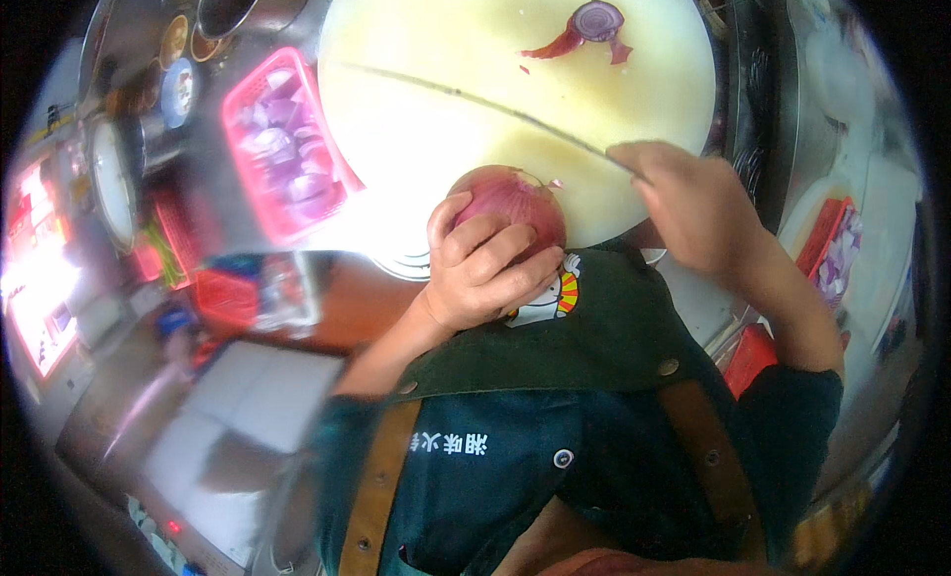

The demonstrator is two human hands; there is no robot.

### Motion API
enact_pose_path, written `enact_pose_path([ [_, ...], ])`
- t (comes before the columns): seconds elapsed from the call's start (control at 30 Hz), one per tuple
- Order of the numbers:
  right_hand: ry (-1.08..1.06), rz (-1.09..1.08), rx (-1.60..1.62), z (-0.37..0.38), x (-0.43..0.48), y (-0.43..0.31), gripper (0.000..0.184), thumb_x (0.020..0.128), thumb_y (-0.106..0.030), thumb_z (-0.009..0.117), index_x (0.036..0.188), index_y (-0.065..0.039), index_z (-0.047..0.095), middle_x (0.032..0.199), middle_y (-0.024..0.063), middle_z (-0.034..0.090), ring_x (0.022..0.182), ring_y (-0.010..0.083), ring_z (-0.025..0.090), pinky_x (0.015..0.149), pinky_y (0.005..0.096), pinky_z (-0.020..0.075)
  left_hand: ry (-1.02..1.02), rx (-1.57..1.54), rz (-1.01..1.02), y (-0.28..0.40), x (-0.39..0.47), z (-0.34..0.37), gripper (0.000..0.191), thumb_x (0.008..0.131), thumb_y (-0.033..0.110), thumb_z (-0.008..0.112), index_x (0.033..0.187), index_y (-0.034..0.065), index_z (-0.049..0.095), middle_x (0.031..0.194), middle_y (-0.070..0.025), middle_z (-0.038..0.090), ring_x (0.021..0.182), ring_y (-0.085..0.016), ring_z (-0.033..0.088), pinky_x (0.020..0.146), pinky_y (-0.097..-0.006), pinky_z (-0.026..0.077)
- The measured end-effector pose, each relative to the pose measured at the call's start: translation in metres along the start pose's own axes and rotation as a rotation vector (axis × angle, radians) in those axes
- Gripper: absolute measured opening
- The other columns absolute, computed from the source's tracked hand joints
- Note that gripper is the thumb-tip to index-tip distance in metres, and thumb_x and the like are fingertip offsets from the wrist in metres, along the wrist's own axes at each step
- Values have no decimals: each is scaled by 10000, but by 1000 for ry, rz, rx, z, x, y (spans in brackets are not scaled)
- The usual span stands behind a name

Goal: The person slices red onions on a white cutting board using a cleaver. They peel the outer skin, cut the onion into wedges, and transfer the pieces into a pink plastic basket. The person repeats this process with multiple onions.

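My left hand (494, 264) grips a large red onion (513, 190) at the near edge of a round, pale cutting board (446, 26). Dry skin still covers the part of the onion that shows. In my right hand (695, 197) is a knife (520, 117), its thin blade pointing to the far left above the board. The hand and knife are slightly blurred. A cut-off onion end (596, 20) with strips of red skin lies at the far right of the board, and small skin scraps are near it.
Left of the board stands a pink plastic basket (249, 182) of cut onion pieces (286, 138). Metal pots (226, 8) and bowls crowd the upper left. On the right, a red basket (821, 238) holds more cut onion. Strong glare whitens the board's left side.
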State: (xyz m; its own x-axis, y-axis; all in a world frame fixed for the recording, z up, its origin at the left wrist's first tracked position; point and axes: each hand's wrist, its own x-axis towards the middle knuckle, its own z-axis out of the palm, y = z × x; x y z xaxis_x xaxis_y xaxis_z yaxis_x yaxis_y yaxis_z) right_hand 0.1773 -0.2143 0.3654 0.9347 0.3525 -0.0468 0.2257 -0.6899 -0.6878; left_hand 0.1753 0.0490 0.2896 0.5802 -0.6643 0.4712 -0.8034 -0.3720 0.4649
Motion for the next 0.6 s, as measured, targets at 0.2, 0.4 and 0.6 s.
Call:
enact_pose_path([
  [0.2,-235,17,14,-3,-31,-21,211,911,-122,622,1029,43,566,938,202,661,818,285,701,654,322,580,94,55,-46,0,0,7,313,665,288,788,962,279,691,1066,37,606,1119,-209,526,977,-476,387],
  [0.4,-267,-1,-175,-13,-43,-34,164,916,-122,609,978,21,556,887,164,637,762,255,683,598,298,555,35,-103,-107,0,8,8,212,676,258,741,885,242,711,1069,29,646,1072,-218,589,975,-521,406],
  [0.6,-337,65,-79,-25,-37,-36,212,846,-90,555,1027,19,532,878,135,614,617,267,652,499,354,515,67,1,-112,2,15,12,217,671,277,722,885,242,708,1007,37,656,1076,-224,582,971,-496,387],
])
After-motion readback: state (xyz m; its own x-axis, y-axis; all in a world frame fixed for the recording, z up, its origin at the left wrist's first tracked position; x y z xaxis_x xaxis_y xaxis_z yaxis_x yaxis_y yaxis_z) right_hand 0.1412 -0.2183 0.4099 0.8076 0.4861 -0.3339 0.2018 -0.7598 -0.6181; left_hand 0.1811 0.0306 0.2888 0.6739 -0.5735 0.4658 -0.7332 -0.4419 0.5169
